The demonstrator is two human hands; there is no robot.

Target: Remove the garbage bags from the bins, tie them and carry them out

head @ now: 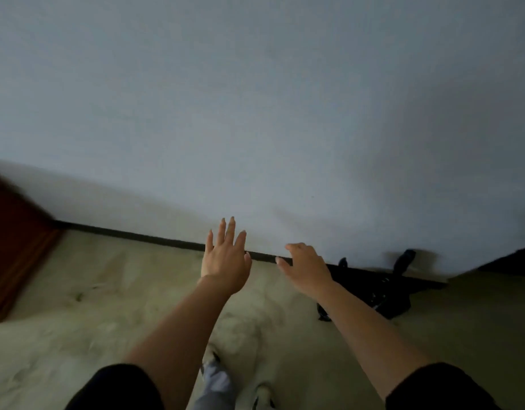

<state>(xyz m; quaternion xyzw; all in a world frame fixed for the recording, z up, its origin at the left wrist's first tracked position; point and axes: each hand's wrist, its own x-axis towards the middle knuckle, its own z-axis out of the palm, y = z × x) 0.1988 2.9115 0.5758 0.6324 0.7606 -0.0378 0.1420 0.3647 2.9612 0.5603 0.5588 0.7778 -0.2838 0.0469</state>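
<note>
Head view, looking down a dim room toward a wall: nearest the camera, at the bottom edge, 2 dark sleeves (116, 386) end at the elbows, and between them a leg in pale grey trousers (215, 383) and light shoes (262, 395) stand on the floor (77, 306), a mottled, yellowish-beige surface. Both bare forearms reach forward from there. The left hand (224, 258) is flat and open, palm down, its 4 fingers spread and pointing toward the wall, the thumb out to the side; it holds nothing. The right hand (307, 266) is also empty, its fingers loosely curled and apart, hanging over the line where floor meets wall. Just beyond and to the right of the right forearm, a black garbage bag (382, 291) lies slumped on the floor against the wall, partly hidden by that arm; 2 dark ends of it stick up in front of the wall, though blur keeps me from telling whether they are knotted. Neither hand touches the bag. A dark baseboard (154, 239) runs along the far edge of the floor. At the left edge stands a reddish-brown wooden door (15, 247), blurred. Behind everything rises the plain pale blue-grey wall (255, 113), filling the upper half.
</note>
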